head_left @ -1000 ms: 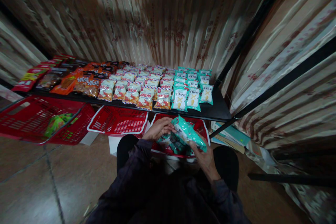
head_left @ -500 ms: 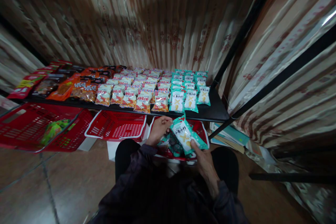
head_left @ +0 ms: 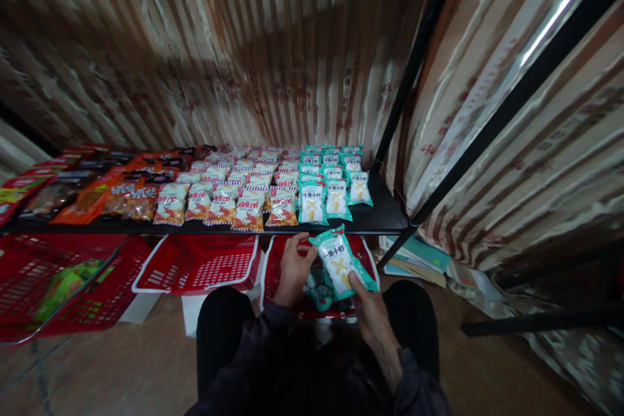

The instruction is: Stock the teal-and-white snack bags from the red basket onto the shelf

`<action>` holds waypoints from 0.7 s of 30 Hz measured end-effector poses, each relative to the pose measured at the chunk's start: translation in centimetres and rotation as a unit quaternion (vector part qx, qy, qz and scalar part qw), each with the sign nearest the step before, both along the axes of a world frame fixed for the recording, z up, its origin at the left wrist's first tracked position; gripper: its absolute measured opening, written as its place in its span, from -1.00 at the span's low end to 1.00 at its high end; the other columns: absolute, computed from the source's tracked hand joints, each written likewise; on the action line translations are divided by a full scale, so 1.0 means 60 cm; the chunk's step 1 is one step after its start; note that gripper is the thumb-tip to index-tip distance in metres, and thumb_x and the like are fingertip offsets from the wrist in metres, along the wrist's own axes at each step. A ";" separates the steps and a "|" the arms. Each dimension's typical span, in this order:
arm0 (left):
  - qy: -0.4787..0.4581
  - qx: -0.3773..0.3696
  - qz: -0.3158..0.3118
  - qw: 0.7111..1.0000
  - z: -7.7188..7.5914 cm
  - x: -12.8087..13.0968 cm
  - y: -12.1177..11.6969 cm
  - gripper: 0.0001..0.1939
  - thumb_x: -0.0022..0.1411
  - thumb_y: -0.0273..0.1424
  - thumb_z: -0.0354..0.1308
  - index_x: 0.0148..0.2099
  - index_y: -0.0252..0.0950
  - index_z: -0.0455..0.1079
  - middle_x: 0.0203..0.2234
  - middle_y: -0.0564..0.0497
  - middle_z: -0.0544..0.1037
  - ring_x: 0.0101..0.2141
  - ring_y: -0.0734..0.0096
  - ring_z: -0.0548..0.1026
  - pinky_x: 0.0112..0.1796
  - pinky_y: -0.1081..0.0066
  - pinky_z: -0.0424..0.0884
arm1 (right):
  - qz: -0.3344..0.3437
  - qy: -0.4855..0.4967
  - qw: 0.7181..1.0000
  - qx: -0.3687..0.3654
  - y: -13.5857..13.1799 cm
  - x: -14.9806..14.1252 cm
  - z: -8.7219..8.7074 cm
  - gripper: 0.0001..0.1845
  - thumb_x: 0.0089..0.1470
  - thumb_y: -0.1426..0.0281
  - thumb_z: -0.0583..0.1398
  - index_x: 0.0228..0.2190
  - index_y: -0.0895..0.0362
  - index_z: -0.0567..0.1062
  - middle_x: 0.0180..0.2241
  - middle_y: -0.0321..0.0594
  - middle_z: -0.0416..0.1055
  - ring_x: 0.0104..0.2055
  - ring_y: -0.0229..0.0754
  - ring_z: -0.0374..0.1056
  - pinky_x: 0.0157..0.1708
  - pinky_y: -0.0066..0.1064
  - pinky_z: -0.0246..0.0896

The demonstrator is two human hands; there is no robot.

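the held packet (head_left: 335, 261) is teal and white, with black lettering and yellow pictures. the middle basket (head_left: 207, 263) is red, its rim white. the shelf (head_left: 383, 211) is plain black. the curtain (head_left: 292, 45) shows brown and cream stripes with reddish motifs. the trousers (head_left: 223, 328) are black.

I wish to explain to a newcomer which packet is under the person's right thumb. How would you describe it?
Find the long black shelf, then the red basket below its right end. Over that basket, the right hand holds a teal-and-white packet, printed front in view. Similar packets sit on the shelf, but only this one has a thumb on its front.
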State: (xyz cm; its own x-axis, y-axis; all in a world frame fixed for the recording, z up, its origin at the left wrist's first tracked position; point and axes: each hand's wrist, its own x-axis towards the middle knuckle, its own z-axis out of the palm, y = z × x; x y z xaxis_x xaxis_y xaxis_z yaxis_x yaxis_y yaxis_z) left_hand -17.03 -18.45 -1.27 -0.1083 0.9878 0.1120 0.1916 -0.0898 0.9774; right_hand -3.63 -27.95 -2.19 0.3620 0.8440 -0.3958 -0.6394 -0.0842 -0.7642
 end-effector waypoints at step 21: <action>-0.128 -0.129 -0.153 0.971 -0.027 0.076 -0.037 -0.23 -0.02 -0.32 0.31 0.22 -0.31 0.13 -0.17 -0.13 0.53 -0.22 0.32 0.53 -0.20 0.36 0.45 | 0.000 0.011 1.000 0.009 0.023 0.014 -0.050 -0.47 -0.25 0.16 0.41 -0.17 0.03 0.54 -0.10 -0.17 0.54 -0.03 0.04 0.44 -0.20 -0.28 0.45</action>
